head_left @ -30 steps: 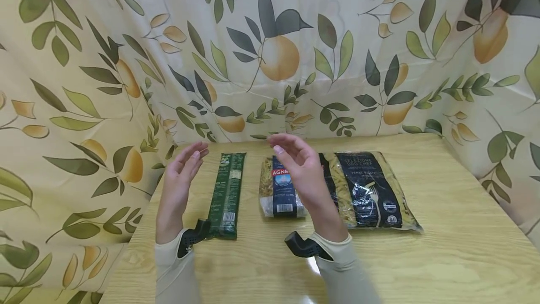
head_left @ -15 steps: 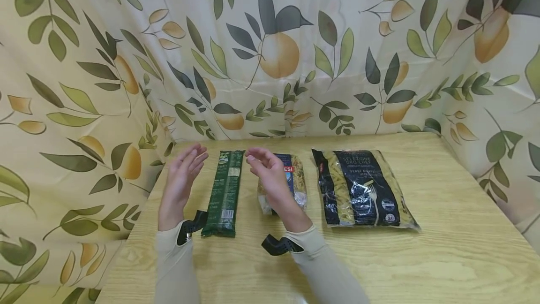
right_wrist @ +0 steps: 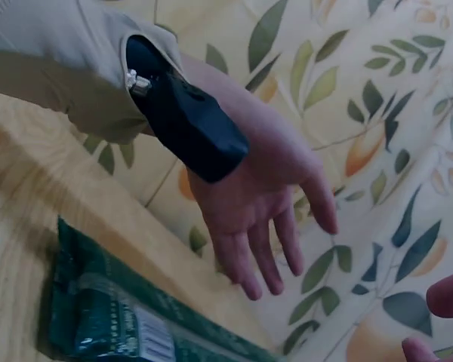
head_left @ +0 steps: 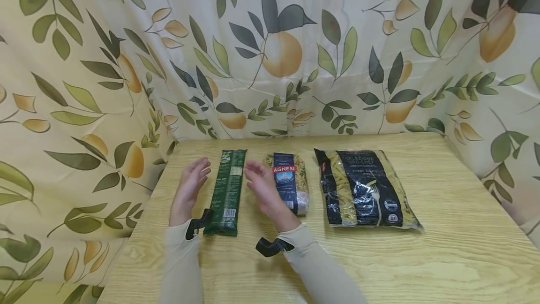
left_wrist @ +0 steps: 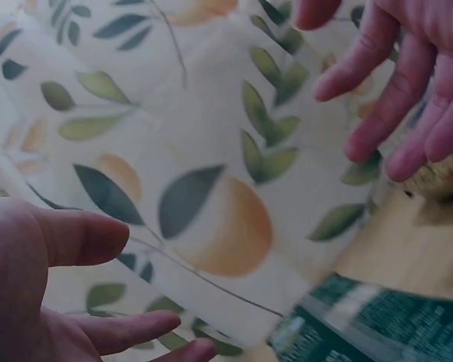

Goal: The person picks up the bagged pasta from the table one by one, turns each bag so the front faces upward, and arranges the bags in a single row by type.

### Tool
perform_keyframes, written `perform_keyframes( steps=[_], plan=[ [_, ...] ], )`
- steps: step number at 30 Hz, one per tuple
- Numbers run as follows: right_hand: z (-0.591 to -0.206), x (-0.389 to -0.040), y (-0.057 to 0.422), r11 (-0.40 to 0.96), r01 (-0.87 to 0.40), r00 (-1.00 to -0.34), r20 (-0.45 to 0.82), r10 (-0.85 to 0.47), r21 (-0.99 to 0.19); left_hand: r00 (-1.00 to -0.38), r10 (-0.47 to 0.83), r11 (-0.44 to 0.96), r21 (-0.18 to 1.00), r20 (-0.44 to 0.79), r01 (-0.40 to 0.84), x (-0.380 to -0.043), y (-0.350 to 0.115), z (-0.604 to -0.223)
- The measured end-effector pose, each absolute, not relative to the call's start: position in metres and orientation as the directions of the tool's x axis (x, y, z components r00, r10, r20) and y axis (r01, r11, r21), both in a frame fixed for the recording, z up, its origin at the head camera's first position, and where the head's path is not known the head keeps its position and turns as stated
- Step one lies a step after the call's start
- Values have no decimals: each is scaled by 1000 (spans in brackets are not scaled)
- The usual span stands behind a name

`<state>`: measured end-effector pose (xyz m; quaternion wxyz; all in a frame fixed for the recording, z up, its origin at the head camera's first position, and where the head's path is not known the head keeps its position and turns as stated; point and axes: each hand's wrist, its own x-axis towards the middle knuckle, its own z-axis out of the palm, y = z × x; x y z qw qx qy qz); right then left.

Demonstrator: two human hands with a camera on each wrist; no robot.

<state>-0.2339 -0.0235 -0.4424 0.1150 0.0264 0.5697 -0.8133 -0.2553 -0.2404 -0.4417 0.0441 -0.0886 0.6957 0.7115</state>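
A long green spaghetti packet lies on the table between my two hands in the head view. Just left of it, my left hand is held with relaxed fingers and nothing in it. On the other side my right hand hovers, palm facing the packet, its fingers loosely extended and holding nothing. It partly covers the left side of a blue-labelled Agnesi pasta bag. The left wrist view shows both hands above the green packet. From the right wrist, the packet's barcode end shows below the left hand.
At the right lies a large black-labelled bag of penne. All packs rest on a pale wooden table. A patterned curtain with oranges and leaves encloses the back and sides. Each wrist carries a black camera mount.
My right hand has moved left, away from the penne bag and past the Agnesi bag, to beside the green packet. My left hand has shifted slightly right. The packs have stayed in place.
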Motion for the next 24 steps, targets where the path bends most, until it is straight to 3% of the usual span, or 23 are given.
perform_keyframes(
  steps=[13,24],
  plan=[
    [-467,-234,-38,-293,292,-952,-247,-183,-910,-951,-8,134,942,-310,-308,-260,-232,-468],
    [-478,-229,-46,-288,447,-883,-367,-293,-847,-920,64,180,911,-388,-371,-263,-231,-475]
  ],
)
